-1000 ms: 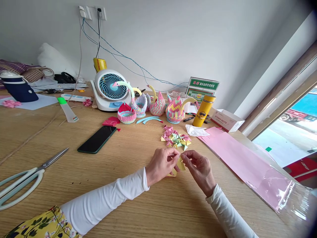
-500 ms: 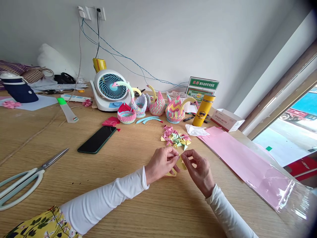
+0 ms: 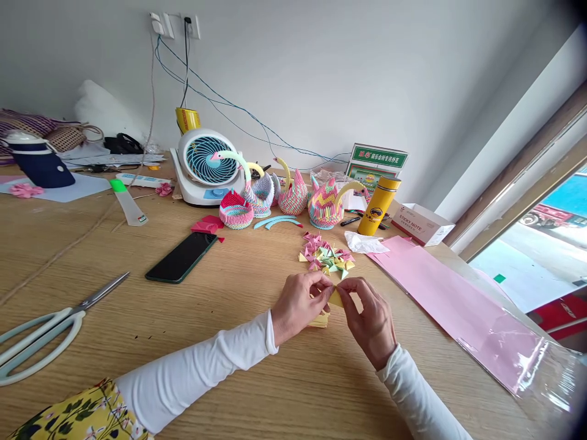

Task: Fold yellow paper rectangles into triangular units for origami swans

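Note:
A small piece of yellow paper [image 3: 336,299] is pinched between both hands just above the table. My left hand [image 3: 300,304] is closed on its left side, thumb and forefinger together. On the other side my right hand [image 3: 370,318] grips the paper with thumb and forefinger. Beneath my left hand lies a stack of yellow paper slips [image 3: 320,320], partly hidden by the fingers. Just beyond my fingertips is a pile of folded paper triangles [image 3: 326,255] in pink, yellow and green.
Several folded-paper swans [image 3: 326,205] stand behind, beside a white fan [image 3: 208,165] and a yellow bottle [image 3: 378,206]. Scissors [image 3: 59,327] and a phone [image 3: 181,258] lie left. Pink paper sheets [image 3: 449,305] in a clear sleeve and a sticky-note box [image 3: 422,224] are right.
The yellow paper has been turned between my fingertips, and the fingers of both hands have drawn closer together. The view has shifted slightly.

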`<state>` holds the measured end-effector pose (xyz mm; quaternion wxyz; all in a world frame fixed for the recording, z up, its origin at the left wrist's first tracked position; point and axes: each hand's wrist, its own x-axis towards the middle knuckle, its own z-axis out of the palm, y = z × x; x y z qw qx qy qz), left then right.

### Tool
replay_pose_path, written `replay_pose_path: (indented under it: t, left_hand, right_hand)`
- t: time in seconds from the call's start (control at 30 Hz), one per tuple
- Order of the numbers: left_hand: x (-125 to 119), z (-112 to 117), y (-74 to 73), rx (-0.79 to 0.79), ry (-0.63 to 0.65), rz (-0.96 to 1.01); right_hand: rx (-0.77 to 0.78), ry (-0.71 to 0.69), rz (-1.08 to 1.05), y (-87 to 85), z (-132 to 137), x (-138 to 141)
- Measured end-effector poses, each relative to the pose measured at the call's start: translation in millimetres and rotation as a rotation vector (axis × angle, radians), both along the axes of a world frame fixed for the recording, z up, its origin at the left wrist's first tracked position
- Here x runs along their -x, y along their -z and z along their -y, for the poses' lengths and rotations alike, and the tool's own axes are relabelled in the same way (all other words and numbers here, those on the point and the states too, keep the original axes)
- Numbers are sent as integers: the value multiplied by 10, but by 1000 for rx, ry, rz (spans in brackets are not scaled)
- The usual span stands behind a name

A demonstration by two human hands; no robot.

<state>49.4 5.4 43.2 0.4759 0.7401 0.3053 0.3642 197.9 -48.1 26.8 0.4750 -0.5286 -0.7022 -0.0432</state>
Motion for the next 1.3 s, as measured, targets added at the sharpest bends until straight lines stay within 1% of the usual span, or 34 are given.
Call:
replay_pose_path:
  t: [0.13,0.3,0.43,0.53,0.77,0.97,1.07,1.17,1.3]
  left_hand:
    - [-5,17,1,32,8,65]
    - [-5,25,9,44,-4,110]
    - [-21,13,31,129,25,161]
    - [-35,20,20,201,47,202]
    - [-35,70,-66,319,31,275]
    - [-39,61,-62,377,14,310]
    - [-37,51,-65,417,11,316]
    - [-31,47,-96,457,14,324]
    - [-17,40,-138,496,50,337]
  right_hand:
    - [-61,14,105,-35,13,14]
    - [-94,41,122,-65,21,40]
    - [-140,58,137,-78,31,39]
    - [-170,66,181,-87,39,20]
    - [-169,104,316,-68,43,-14]
    - [-200,109,336,-33,51,-34]
    - [-190,96,337,-24,58,-42]
    - [-176,88,342,-30,71,-51]
    - [-184,88,349,-48,81,-61]
